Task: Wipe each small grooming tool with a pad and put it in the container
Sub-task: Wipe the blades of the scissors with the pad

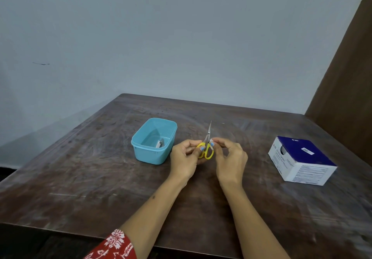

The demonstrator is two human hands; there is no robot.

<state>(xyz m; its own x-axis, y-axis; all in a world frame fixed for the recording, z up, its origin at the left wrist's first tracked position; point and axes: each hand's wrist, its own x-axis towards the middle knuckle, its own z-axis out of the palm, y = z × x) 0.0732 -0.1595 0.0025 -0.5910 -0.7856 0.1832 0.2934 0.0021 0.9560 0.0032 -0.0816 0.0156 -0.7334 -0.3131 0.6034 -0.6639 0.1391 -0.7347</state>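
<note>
A person works at a dark, scuffed wooden table set against a pale blue-grey wall. The left hand holds a small pair of yellow-handled scissors above the tabletop, its fingers curled round the handle loops, with a blue-painted nail showing on the left loop. The closed steel blades point up and away from the person, tilted slightly to the right. The right hand is at the right side of the scissors, just above the handles; its thumb and fingertips are drawn together in a pinch on a small white pad, only a sliver of which shows, pressed against the metal where the blades meet the handles. To the left of the hands, close by but apart from them, a light blue rectangular plastic container stands open on the table. A small metal grooming tool lies on its floor near the right wall; it looks like a nail clipper, though it is too small to be sure. Well off to the right sits a white and dark blue cardboard box with small print on its sides. A red sleeve with a white floral pattern covers the left arm near the bottom edge of the view.
</note>
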